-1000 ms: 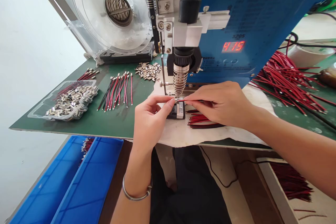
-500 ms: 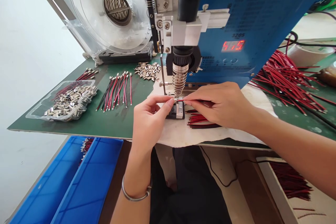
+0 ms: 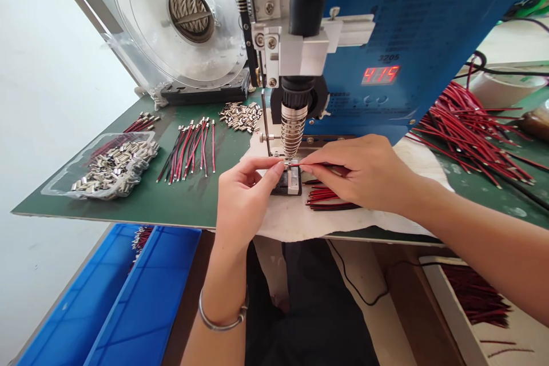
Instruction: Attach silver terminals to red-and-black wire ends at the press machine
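Note:
My left hand (image 3: pixel 244 197) pinches something tiny at the small fixture block (image 3: pixel 293 182) under the machine's ribbed tip (image 3: pixel 293 128); I cannot make out what it holds. My right hand (image 3: pixel 364 171) pinches a thin red and black wire (image 3: pixel 318 166) and holds its end at the same spot, fingertips almost touching the left ones. A small bundle of red and black wires (image 3: pixel 328 198) lies on the white cloth (image 3: pixel 295 220) just below my right hand.
A blue machine (image 3: pixel 412 28) with a red digit display (image 3: pixel 380 75) and a clear reel (image 3: pixel 180 17) stands behind. Finished wires (image 3: pixel 191 148), loose metal sleeves (image 3: pixel 241 115) and a clear tray of sleeves (image 3: pixel 109 164) lie left. A big wire heap (image 3: pixel 467 131) lies right. Blue bins (image 3: pixel 128 297) sit below.
Both hands stay pinched at the fixture; only the view shifts slightly. The red display flickered and reads the same digits again.

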Demonstrator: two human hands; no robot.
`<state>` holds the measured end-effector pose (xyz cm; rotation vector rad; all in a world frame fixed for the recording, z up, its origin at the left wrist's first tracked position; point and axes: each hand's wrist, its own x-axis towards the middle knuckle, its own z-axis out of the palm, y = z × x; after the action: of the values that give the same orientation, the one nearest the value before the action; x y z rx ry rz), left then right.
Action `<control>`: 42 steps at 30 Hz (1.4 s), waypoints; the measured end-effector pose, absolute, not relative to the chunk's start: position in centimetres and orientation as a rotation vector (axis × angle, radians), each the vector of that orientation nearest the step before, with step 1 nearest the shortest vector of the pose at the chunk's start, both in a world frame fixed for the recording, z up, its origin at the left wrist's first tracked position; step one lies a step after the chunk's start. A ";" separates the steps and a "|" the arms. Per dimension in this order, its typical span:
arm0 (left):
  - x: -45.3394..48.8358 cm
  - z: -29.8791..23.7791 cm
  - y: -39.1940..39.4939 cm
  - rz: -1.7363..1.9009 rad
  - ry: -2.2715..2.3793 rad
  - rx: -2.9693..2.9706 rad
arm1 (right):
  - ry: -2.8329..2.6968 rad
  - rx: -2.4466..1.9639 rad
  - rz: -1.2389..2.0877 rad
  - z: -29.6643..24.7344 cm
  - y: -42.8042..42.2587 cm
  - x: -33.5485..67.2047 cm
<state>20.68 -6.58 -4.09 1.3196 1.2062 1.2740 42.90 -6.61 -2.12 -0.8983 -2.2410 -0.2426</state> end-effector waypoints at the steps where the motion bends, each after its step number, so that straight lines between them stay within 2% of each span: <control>1: 20.7 -4.1 -6.6 1.274 1.205 1.319 | -2.242 -0.902 -0.242 -2.2 -6.6 42.9; 42: 20.8 -3.3 -6.8 1.283 1.209 1.291 | -2.285 -0.987 -0.205 -1.4 -6.7 43.1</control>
<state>20.77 -6.76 -3.28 1.2911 1.2093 1.2832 43.08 -6.75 -1.42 -0.9875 -2.2854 -0.2049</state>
